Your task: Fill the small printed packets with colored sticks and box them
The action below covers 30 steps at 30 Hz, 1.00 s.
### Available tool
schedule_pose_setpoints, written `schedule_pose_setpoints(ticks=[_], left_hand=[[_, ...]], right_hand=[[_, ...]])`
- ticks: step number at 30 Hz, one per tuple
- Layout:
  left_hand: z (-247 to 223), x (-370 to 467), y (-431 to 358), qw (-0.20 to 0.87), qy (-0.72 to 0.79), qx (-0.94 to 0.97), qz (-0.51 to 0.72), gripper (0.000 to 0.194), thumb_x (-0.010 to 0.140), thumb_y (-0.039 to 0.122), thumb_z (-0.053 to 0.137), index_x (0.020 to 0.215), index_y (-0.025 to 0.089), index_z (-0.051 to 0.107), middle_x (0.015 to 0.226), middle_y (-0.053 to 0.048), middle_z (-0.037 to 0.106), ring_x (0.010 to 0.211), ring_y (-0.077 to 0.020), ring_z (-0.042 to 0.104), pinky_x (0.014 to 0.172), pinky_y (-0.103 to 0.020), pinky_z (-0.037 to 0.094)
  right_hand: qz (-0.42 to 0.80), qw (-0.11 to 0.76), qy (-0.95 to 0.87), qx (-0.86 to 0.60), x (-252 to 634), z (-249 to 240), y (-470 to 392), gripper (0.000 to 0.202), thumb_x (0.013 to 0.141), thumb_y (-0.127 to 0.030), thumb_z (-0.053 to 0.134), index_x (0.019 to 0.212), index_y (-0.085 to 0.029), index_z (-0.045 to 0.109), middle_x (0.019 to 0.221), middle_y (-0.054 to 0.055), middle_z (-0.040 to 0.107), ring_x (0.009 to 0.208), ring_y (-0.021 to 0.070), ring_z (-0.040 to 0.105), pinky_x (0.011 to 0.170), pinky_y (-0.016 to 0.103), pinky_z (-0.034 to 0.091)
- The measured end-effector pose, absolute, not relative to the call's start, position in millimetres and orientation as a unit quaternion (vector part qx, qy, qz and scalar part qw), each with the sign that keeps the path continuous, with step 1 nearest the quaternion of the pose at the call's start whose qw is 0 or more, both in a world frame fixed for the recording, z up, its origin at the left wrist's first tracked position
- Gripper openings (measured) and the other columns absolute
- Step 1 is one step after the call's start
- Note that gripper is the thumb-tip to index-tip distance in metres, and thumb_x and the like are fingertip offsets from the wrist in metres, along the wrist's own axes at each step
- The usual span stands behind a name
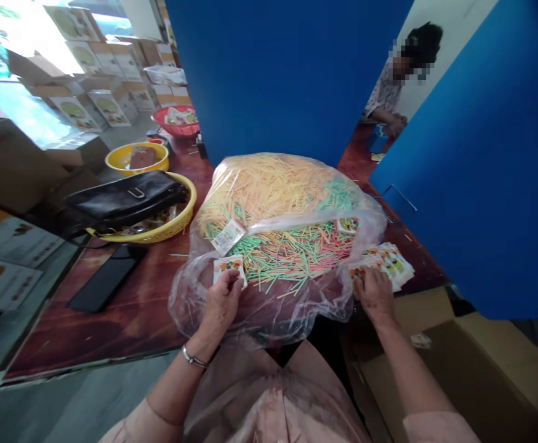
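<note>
A large clear plastic bag [269, 191] full of thin coloured sticks lies open on the table, its mouth toward me. My left hand [225, 298] is closed on the lower edge of a printed packet [229, 266] at the bag's left front. Just above that packet rests a small printed bundle [228, 237]. At the bag's right front, my right hand [373, 292] has its fingers bent down at the left end of a spread pile of printed packets [396, 264]; what its fingertips hold is hidden. Another printed packet [347, 225] lies at the bag's right side.
At left on the table [130, 332] are a black phone [107, 278], a yellow basket [176, 224] with a black handbag [130, 197], and a yellow bowl [137, 159]. Blue panels [287, 74] stand behind and right. An open carton [463, 369] sits below right. Another person works beyond.
</note>
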<state>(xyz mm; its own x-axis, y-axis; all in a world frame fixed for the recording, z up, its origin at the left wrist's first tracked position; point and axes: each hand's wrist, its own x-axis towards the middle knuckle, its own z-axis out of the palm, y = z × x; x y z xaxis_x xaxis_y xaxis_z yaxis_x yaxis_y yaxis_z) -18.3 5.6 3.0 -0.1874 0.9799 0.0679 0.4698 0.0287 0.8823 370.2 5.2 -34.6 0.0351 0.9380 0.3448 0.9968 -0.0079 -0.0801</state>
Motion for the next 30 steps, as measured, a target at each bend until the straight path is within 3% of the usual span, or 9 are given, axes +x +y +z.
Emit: schedule_pose_setpoints(ticks=[6,9,12,15,21,30], left_hand=[[8,-42,4,0.148,0.682,0.658,0.284,0.020,0.082,0.025,0.043,0.092,0.017,0.059,0.092,-0.008,0.063,0.086,-0.0195,0.060,0.077,-0.031,0.047],[14,-43,10,0.084,0.732,0.649,0.190,0.024,0.082,0.027,0.044,0.096,0.013,0.057,0.096,-0.013,0.060,0.089,-0.0238,0.059,0.079,-0.034,0.046],[18,-38,16,0.087,0.775,0.617,0.107,0.031,0.082,0.033,0.046,0.100,0.010,0.054,0.096,-0.016,0.061,0.088,-0.0274,0.061,0.073,-0.036,0.047],[20,-35,20,0.116,0.788,0.600,0.075,0.036,0.082,0.039,0.048,0.102,0.009,0.053,0.095,-0.017,0.063,0.085,-0.0282,0.062,0.068,-0.034,0.046],[9,-42,28,0.167,0.789,0.583,0.100,0.026,0.077,0.033,0.055,0.096,0.014,0.056,0.085,-0.011,0.067,0.079,-0.0242,0.064,0.064,-0.028,0.042],[6,-48,28,0.127,0.772,0.609,0.131,0.017,0.078,0.024,0.048,0.087,0.018,0.061,0.065,-0.005,0.063,0.059,-0.0206,0.059,0.053,-0.026,0.034]], right_hand=[[-0.161,0.221,-0.678,-0.682,347,-11,30,0.036,0.083,-0.028,0.042,0.111,-0.008,0.053,0.100,0.018,0.059,0.093,0.0297,0.050,0.083,0.044,0.039],[-0.038,0.258,-0.770,-0.583,289,7,44,0.032,0.087,-0.023,0.037,0.115,-0.014,0.051,0.106,0.013,0.060,0.101,0.0249,0.051,0.091,0.040,0.038],[0.096,0.179,-0.843,-0.498,227,17,55,0.039,0.085,-0.028,0.046,0.122,-0.014,0.046,0.114,0.013,0.058,0.107,0.0229,0.049,0.091,0.036,0.039],[0.103,0.087,-0.855,-0.501,190,21,65,0.052,0.078,-0.031,0.058,0.123,-0.010,0.045,0.118,0.016,0.055,0.110,0.0261,0.046,0.092,0.037,0.037],[0.063,-0.052,-0.841,-0.535,178,28,81,0.031,0.072,-0.016,0.056,0.102,-0.010,0.059,0.104,0.015,0.061,0.101,0.0271,0.051,0.085,0.036,0.038],[0.007,-0.051,-0.852,-0.521,166,14,79,0.025,0.077,-0.008,0.048,0.096,-0.011,0.064,0.102,0.018,0.062,0.099,0.0278,0.053,0.082,0.038,0.038]])
